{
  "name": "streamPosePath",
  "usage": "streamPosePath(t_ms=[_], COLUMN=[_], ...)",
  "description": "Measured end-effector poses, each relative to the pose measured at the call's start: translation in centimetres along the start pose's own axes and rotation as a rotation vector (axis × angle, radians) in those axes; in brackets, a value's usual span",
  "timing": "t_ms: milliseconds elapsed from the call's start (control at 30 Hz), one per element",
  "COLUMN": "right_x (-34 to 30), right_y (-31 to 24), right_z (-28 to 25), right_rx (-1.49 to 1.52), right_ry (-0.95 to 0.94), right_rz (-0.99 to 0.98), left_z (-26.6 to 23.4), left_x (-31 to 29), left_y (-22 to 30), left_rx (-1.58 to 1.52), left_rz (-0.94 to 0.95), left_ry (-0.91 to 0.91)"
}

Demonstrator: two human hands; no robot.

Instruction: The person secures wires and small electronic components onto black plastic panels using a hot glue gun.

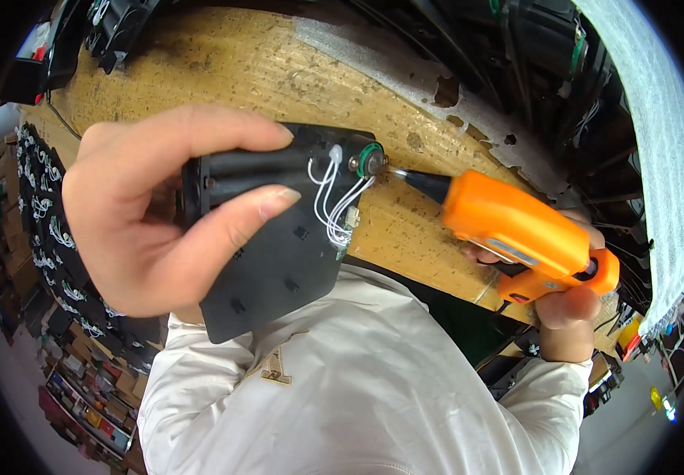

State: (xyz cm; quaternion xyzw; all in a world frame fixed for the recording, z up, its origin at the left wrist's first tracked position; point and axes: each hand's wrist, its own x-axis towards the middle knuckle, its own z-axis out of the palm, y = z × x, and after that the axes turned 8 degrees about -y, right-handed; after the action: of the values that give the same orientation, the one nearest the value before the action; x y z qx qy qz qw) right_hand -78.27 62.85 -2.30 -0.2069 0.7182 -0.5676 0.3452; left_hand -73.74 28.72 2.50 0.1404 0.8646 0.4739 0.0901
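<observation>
My left hand (148, 214) is closed on a black plastic housing (275, 261), thumb and index finger either side of its rounded ridge. At the housing's end sits a small round green-rimmed part (371, 161). Thin white wires (328, 198) run from it and from a whitish blob to a small white connector (352, 217). My right hand (570, 305) grips an orange hot glue gun (528, 226), mostly hidden behind its body. The gun's metal tip (396, 172) points left, right beside the round part; whether it touches is too small to tell.
Below the housing is a worn, spotted brown work surface (231, 59). Black plastic parts (469, 47) crowd the far right, beside a hanging white foam sheet (655, 119). At the left, many black pieces with white wires (57, 229) lie in rows.
</observation>
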Motion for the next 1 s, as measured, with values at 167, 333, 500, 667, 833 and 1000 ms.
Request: streamPosePath(t_ms=[167, 333, 500, 667, 833, 1000], right_x=[1.1, 1.5, 1.6, 2.0, 2.3, 2.5], right_y=[0.6, 1.3, 1.1, 1.2, 1.4, 1.2], right_z=[0.4, 0.3, 0.4, 0.3, 0.7, 0.7], right_rx=[0.137, -0.098, -0.099, -0.055, 0.045, 0.000], right_ry=[-0.088, -0.179, -0.181, -0.193, -0.189, -0.195], right_rz=[-0.123, -0.302, -0.285, -0.299, -0.371, -0.364], left_z=[0.5, 0.4, 0.5, 0.4, 0.3, 0.2], left_x=[0.9, 0.9, 0.8, 1.2, 1.2, 1.5], left_y=[0.6, 0.2, 0.4, 0.6, 0.3, 0.0], left_rx=[0.079, 0.092, 0.120, 0.147, 0.109, 0.120], left_rz=[0.041, 0.050, 0.052, 0.045, 0.045, 0.079], left_ry=[-0.069, -0.082, -0.055, -0.075, -0.076, -0.081])
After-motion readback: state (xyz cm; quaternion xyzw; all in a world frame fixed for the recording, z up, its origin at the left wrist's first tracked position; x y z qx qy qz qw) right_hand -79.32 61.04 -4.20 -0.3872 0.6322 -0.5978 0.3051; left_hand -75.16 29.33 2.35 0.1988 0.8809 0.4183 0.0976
